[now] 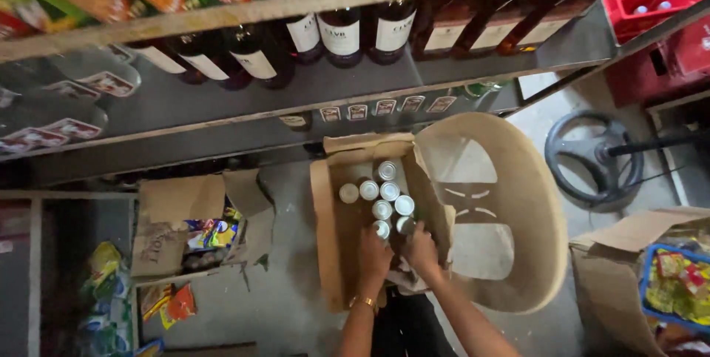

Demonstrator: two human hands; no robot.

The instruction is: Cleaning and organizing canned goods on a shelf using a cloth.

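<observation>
An open cardboard box (325, 238) rests on a beige plastic chair (518, 201) below me. Inside it stand several cans (384, 193) with white and silver tops, packed toward the far side. My left hand (374, 253), with a gold bracelet at the wrist, reaches into the box and rests at the nearest can. Beside it, my right hand (421, 250) is closed over another can (404, 225) near the box's right wall. Whether either hand has a firm hold is hard to tell from above.
A grey shelf (310, 91) with dark bottles (340, 35) runs across the top. A second open carton (185, 227) of colourful packets sits on the floor at left. A round black fan base (592, 157) lies at right, red crates (651, 2) above it, another carton (636, 268) at lower right.
</observation>
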